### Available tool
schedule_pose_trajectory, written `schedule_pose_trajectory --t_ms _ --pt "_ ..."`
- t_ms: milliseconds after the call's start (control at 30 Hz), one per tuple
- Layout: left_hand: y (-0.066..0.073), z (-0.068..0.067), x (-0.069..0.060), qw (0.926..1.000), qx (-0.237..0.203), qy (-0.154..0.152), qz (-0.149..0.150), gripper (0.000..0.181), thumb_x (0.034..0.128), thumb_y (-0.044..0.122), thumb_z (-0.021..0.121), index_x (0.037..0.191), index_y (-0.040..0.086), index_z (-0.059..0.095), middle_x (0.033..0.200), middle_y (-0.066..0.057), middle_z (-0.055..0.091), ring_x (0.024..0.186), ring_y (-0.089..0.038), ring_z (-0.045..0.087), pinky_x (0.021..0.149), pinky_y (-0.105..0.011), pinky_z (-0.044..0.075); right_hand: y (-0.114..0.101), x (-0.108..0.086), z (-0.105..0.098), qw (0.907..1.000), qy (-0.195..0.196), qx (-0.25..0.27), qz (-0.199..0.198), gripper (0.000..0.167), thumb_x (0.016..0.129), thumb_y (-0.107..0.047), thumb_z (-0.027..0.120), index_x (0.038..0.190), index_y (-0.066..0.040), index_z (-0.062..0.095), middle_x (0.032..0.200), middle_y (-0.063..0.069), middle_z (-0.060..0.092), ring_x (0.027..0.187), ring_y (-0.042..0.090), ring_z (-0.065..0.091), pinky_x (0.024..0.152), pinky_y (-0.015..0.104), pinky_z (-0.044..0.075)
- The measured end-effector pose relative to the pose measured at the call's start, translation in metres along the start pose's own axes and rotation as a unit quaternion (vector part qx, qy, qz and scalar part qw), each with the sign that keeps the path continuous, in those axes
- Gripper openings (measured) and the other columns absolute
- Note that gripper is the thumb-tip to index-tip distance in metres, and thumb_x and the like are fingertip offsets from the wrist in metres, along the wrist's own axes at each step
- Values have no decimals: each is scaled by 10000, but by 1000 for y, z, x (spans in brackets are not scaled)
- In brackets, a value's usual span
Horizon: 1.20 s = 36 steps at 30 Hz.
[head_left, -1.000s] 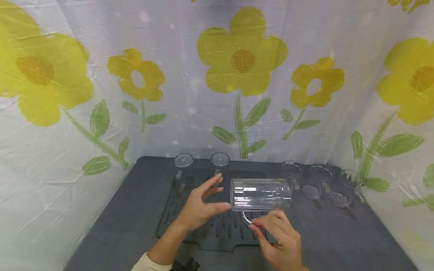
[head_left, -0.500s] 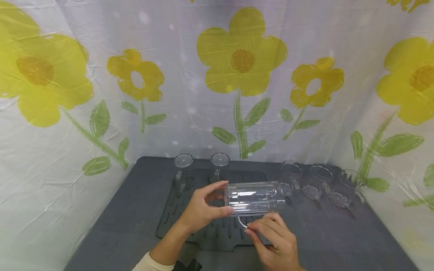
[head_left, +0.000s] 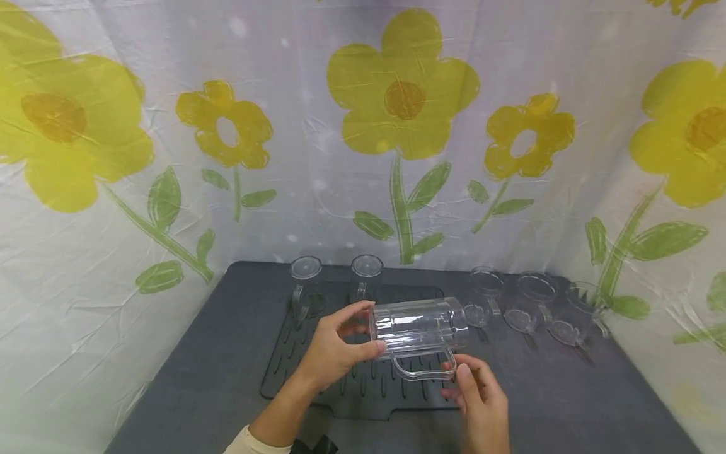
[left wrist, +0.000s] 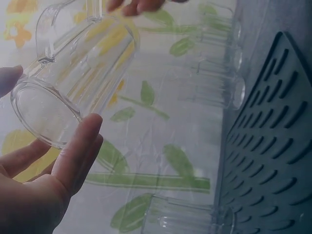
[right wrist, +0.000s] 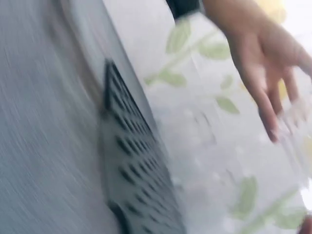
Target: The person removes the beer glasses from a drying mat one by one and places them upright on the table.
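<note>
A clear glass mug (head_left: pixel 416 325) lies sideways in the air over a dark ridged drying mat (head_left: pixel 363 403), its handle toward me. My left hand (head_left: pixel 334 347) holds its left end, thumb in front and fingers behind. In the left wrist view, the fingers (left wrist: pixel 78 153) wrap the round end of the mug (left wrist: pixel 97 63). My right hand (head_left: pixel 482 400) is beside the handle's right corner with its fingers loosely extended; whether the fingertips touch the glass cannot be told. The right wrist view is blurred.
Two glass mugs stand upside down on the mat's back part, one at left (head_left: pixel 307 290) and one at centre (head_left: pixel 367 274). Three more mugs, the middle one (head_left: pixel 530 306) among them, stand on the grey table (head_left: pixel 567 403) at right. A flowered curtain (head_left: pixel 306 189) surrounds the table.
My left hand has taken hold of the mug's left end. My right hand has let go its pinch on the handle and turned. The mug has shifted left and rotated, showing its whole handle.
</note>
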<state>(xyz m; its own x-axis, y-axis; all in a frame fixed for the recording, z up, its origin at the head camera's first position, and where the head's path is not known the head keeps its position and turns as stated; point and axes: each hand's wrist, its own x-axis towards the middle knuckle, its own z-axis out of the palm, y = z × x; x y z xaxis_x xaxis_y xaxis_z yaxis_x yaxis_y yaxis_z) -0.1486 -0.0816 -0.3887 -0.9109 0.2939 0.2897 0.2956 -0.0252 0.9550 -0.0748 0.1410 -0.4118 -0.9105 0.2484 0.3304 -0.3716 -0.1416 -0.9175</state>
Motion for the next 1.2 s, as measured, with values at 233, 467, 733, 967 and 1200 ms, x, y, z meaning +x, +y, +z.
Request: schedule_pose_trajectory --t_ms 233,467,733,967,1200 --pt "-7 5 0 9996 -229 -128 -37 643 795 64 782 1372 23 504 1255 -203 511 1045 -355 564 742 -357 554 5 -7 0 9601 -1553 2108 980 409 1082 -229 250 1191 5 567 1150 133 554 1046 237 547 828 507 522" --pt "-8 4 0 9971 -666 -345 -147 720 797 25 781 1422 -13 425 1331 -249 458 1116 -379 539 805 -384 549 0 4 -3 9455 -2009 2464 704 457 1081 -217 171 1176 -51 586 1159 77 564 1093 208 517 881 496 497" --pt "-14 3 -2 9958 -444 -740 -301 784 821 61 774 1466 -34 338 1328 -225 481 1157 -351 549 896 -398 506 -9 16 -1 9220 -2641 2832 -51 517 1071 -151 87 1253 13 543 1216 120 558 1126 255 527 899 476 497" --pt "-20 4 -2 9959 4 -895 -111 821 811 85 785 1475 -35 316 1378 -202 472 1207 -309 527 939 -332 475 -20 16 6 9237 -2641 2774 91 504 1074 -160 118 1222 -13 576 1197 109 585 1125 239 538 916 483 484" --pt "-25 7 -1 9945 236 -1016 -61 875 809 94 773 1499 -35 249 1467 -190 386 1289 -268 453 1024 -329 394 -23 13 15 9449 -2497 2116 -21 454 1075 -149 178 1191 -14 596 1180 117 577 1110 260 531 916 517 472"
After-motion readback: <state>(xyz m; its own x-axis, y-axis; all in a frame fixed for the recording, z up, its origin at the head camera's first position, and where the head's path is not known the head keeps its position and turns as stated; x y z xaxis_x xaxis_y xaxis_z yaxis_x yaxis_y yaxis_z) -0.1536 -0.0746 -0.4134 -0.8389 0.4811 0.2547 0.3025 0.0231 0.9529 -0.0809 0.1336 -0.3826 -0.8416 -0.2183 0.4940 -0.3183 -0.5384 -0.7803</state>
